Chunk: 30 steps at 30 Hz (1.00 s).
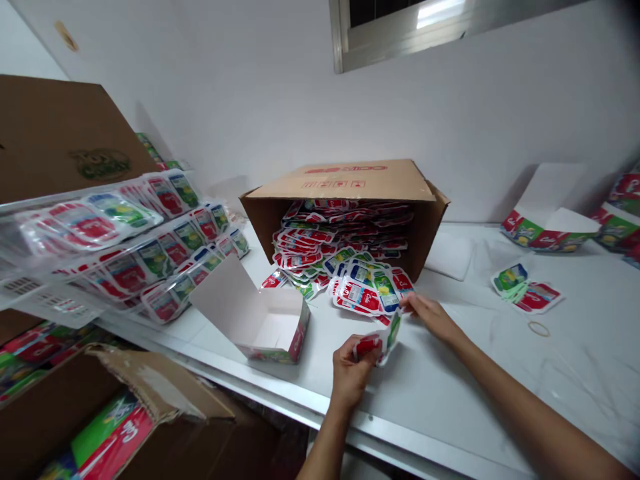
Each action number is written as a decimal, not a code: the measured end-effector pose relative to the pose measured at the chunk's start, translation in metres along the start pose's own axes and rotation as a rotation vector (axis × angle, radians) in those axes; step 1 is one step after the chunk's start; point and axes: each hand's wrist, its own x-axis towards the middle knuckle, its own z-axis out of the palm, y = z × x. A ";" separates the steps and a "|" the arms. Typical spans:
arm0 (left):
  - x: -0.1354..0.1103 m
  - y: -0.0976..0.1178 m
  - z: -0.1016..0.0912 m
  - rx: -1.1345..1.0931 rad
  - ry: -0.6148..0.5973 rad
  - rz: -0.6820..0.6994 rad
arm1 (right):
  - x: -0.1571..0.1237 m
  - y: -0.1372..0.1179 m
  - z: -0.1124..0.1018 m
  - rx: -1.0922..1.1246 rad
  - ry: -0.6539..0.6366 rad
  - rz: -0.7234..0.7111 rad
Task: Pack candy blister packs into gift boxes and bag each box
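My left hand (350, 373) is closed around a few flat printed packets (373, 345), red and green with white borders, held upright just above the white table (420, 393). My right hand (430, 317) is at the right edge of a loose pile of packets (357, 293), its fingertips drawn together beside the top of the held ones. Whether anything is pinched there cannot be made out. That pile spills from a cardboard box (430, 233) lying on its side, stuffed with more packets. Left of my hands stands an open small display box (275, 320) with a white inside.
Clear bags of packets (165, 260) are stacked at the left on a white plastic crate (55, 300). Below the table edge is an open carton (170, 427). At right lie two packets (537, 297), a rubber band (539, 328) and another display box (547, 230).
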 end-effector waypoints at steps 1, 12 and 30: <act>-0.003 0.003 -0.003 0.068 -0.018 0.036 | 0.014 -0.001 0.000 -0.151 0.085 0.035; -0.018 0.009 -0.013 0.290 -0.207 0.171 | 0.017 0.000 -0.003 -0.465 0.167 0.080; -0.031 -0.006 -0.025 0.081 -0.275 -0.018 | 0.015 -0.005 0.018 -0.342 -0.003 -0.415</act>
